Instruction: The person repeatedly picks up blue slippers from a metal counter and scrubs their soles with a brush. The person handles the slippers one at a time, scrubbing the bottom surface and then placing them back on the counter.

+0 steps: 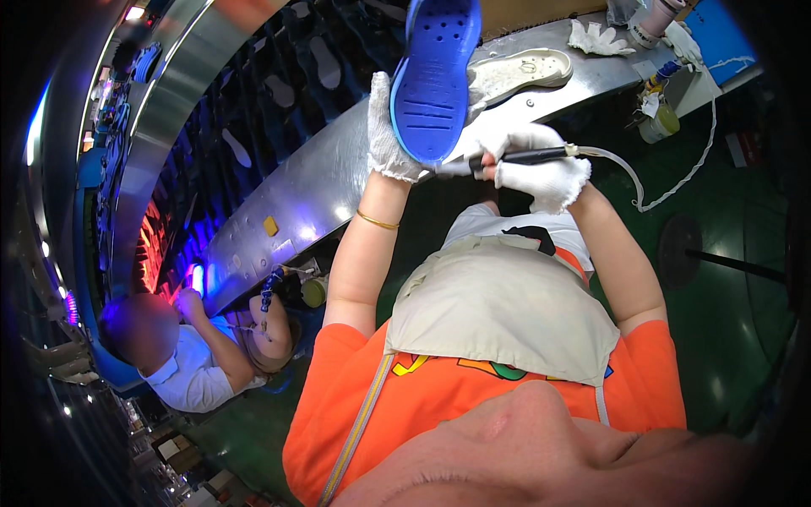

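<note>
My left hand [387, 139], in a white knitted glove, holds up a blue shoe sole [432, 101] by its edge. Small holes dot its toe end, and short grooves cross its middle. In my right hand [545, 179], gloved with bare fingertips showing, is a black-handled brush [534, 155] with a pale hose [621, 160] running from its back end. The brush tip lies right by the heel of the sole; whether it touches I cannot tell. Just beyond, a white shoe [532, 69] rests on the metal ledge [296, 198].
Past the ledge, a dark conveyor [283, 63] carries several soles. A spare white glove [600, 38] lies at the far right, near a small pot [661, 125]. On the left a co-worker [198, 359] sits by the ledge. A yellow block [270, 226] sits on it.
</note>
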